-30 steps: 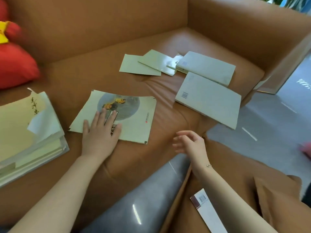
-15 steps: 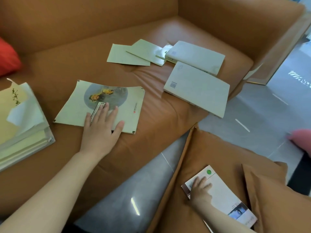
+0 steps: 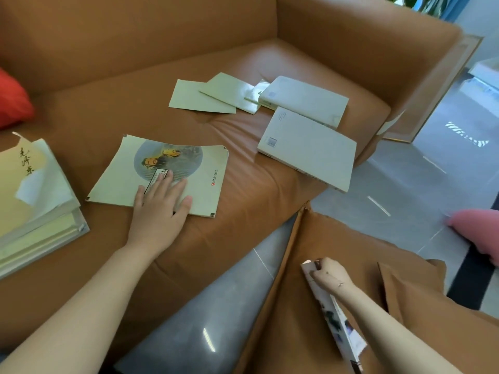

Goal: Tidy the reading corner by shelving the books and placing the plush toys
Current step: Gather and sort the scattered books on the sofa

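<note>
Left hand [image 3: 159, 211]: flat, fingers straight, pressing illustrated book [image 3: 162, 172] on brown sofa seat [image 3: 243, 211]. Right hand [image 3: 328, 275]: grip curled round top edge of small book [image 3: 336, 322], tilted up on edge over second cushion [image 3: 297, 306]. Two white books [image 3: 307, 149] farther back on seat, well apart from both hands. Stack [image 3: 32, 201] at left.

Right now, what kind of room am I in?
Probably a lounge or reading corner: a tan leather sofa strewn with books, such as the illustrated book and white book, on a grey tiled floor.
</note>
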A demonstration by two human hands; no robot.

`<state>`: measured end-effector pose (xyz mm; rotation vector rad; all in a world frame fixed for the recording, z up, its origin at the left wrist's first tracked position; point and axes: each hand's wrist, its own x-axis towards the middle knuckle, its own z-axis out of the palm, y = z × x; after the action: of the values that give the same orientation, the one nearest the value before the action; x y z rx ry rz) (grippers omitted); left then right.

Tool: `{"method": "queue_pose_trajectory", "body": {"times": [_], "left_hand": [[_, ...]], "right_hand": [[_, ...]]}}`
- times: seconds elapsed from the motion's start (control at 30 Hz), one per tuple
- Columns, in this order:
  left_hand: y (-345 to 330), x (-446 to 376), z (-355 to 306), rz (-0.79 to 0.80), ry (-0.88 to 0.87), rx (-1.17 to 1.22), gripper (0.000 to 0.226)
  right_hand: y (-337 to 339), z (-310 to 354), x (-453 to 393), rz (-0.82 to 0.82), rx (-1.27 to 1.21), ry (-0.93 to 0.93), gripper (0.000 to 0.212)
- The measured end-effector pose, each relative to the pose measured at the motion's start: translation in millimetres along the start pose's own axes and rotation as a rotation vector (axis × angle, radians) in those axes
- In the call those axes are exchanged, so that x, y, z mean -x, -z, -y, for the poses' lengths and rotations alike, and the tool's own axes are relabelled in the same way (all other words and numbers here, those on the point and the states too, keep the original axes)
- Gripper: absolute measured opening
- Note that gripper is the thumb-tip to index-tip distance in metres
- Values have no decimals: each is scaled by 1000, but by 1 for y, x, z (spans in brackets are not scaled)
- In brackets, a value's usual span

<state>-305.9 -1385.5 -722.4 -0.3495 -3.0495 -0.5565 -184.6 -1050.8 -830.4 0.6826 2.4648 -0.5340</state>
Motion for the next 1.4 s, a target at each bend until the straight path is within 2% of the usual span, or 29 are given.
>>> {"method": "queue_pose_trajectory", "body": {"times": [0.07, 0.17, 0.3, 0.4, 0.53, 0.6, 0.63, 0.73, 0.8, 0.87, 0.93, 1.03, 1.07, 1.13, 1.23, 1.33, 1.37, 1.4], "left_hand": [[8, 1, 0, -47, 6, 268, 38], [26, 5, 4, -70, 91, 611, 29], [47, 5, 9, -74, 230, 875, 27], [63, 2, 16, -70, 323, 1139, 30], [72, 6, 24, 101, 480, 1471, 42], [80, 9, 26, 187, 546, 1620, 48], [83, 9, 30, 177, 571, 1688, 50], [82, 9, 38, 25, 619, 1843, 50], [82, 7, 40, -88, 660, 1893, 43], [83, 3, 37, -176, 686, 2016, 29], [82, -1, 35, -215, 678, 1993, 18], [76, -7, 34, -220, 662, 1721, 19], [74, -7, 34, -218, 675, 1623, 21], [71, -7, 32, -312, 731, 1502, 36], [73, -12, 33, -419, 753, 1448, 44], [81, -23, 35, -382, 683, 1438, 50], [84, -26, 36, -379, 660, 1425, 51], [87, -27, 36, -389, 643, 1407, 51]], "right_hand": [[27, 6, 6, 34, -107, 82, 8], [77, 27, 31, 181, -492, 258, 6], [130, 68, 60, 464, -837, 447, 30], [146, 113, 66, 590, -982, 587, 31], [152, 164, 63, 679, -1225, 672, 40], [152, 192, 61, 623, -1390, 658, 34], [150, 207, 59, 569, -1476, 619, 35], [131, 236, 54, 443, -1676, 462, 45], [113, 246, 51, 379, -1767, 402, 27], [96, 253, 49, 288, -1890, 342, 20], [79, 262, 44, 167, -2011, 234, 18], [62, 272, 36, -12, -2070, 87, 6], [58, 274, 35, -62, -2061, 60, 7], [55, 277, 36, -151, -2007, 40, 9], [62, 276, 35, -125, -1797, 86, 5], [81, 268, 20, -167, -1602, 195, 43], [91, 265, 16, -197, -1491, 225, 46], [101, 263, 11, -201, -1361, 261, 38]]}}
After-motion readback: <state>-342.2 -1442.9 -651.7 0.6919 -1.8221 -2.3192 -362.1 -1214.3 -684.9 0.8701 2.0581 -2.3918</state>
